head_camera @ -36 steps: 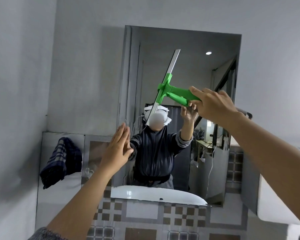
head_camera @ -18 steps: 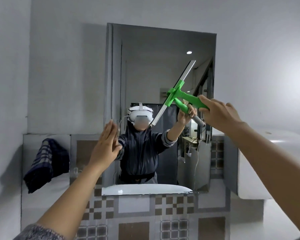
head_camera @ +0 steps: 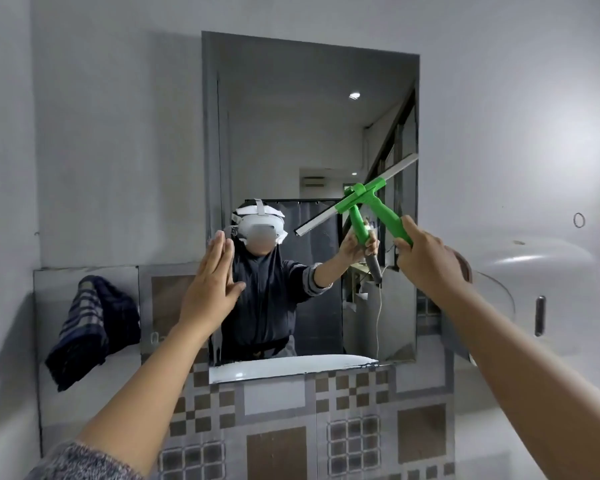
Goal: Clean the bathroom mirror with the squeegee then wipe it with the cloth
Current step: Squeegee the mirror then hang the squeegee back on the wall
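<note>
Grey bathroom wall carries the mirror [head_camera: 312, 133]. Our right hand [head_camera: 426, 261] grips the green squeegee [head_camera: 364, 197], blade slanted at the glass's right edge; left hand [head_camera: 212, 282] flat, empty. We advise even pressure, overlapping strokes. Cloth [head_camera: 90, 327] hangs left.

No text, label, brand or number can be read anywhere (the white dispenser [head_camera: 534, 271] at right looks unmarked, perhaps through blur).

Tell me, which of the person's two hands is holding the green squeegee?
The right hand, closed around the handle of the green squeegee at the right side of the mirror. The left hand is flat, open and empty at the mirror's left edge.
</note>
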Demonstrator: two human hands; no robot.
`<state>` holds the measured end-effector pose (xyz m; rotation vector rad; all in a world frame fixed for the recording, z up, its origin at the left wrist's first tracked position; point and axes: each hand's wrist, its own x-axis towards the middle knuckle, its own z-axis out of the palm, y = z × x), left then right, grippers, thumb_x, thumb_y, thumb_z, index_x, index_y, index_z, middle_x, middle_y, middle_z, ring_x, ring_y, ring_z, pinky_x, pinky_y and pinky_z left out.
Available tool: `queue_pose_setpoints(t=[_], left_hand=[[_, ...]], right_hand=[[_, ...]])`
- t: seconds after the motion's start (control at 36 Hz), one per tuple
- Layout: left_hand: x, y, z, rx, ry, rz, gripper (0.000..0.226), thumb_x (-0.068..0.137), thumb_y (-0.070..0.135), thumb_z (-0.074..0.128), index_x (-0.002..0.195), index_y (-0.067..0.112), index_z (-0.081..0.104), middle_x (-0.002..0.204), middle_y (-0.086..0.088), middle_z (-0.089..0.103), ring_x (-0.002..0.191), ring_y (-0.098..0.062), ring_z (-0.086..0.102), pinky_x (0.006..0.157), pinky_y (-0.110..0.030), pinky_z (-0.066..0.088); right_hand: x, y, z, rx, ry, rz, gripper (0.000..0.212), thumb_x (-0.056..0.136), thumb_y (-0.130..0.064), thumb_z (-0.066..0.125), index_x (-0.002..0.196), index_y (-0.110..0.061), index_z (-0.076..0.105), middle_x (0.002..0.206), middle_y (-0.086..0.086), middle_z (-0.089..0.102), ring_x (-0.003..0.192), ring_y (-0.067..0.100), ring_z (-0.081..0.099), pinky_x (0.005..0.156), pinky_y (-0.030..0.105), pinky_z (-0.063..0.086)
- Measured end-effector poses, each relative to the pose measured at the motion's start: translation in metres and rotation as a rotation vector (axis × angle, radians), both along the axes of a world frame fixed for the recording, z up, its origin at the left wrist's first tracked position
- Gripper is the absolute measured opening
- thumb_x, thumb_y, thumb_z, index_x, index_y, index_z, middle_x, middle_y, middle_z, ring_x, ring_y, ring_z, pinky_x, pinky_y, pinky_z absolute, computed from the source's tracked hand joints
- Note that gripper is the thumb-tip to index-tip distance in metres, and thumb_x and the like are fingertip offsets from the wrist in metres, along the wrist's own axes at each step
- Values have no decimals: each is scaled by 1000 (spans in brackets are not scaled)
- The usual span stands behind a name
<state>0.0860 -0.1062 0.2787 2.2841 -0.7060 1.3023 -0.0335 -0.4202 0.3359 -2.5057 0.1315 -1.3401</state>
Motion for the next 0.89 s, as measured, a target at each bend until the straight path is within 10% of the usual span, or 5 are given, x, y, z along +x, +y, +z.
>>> queue_pose_setpoints(t=[0.53, 0.69, 0.89], left_hand=[[6, 43, -16, -83, 0, 52, 76, 88, 22, 58, 146, 14, 8, 151, 10, -13, 140, -9, -4, 86, -26, 46], [10, 24, -19, -51, -24, -56, 74, 89, 21, 57, 145, 13, 9, 155, 2, -2, 143, -14, -1, 106, -26, 20], [10, 7, -20, 10, -74, -46, 84, 83, 18, 66, 146, 13, 11, 155, -1, 3, 142, -15, 3, 97, -21, 33]], right_hand=[[38, 179, -49, 790, -108, 289, 19, 97, -27, 36, 98, -9, 43, 78, 10, 58, 72, 31, 62, 63, 44, 51], [42, 186, -45, 812, -198, 326, 23, 97, -25, 38, 101, -4, 44, 71, 3, 54, 65, 23, 56, 56, 34, 42], [43, 194, -44, 733, -180, 269, 41, 97, -32, 36, 127, -5, 37, 87, 8, 62, 76, 25, 59, 58, 32, 41]])
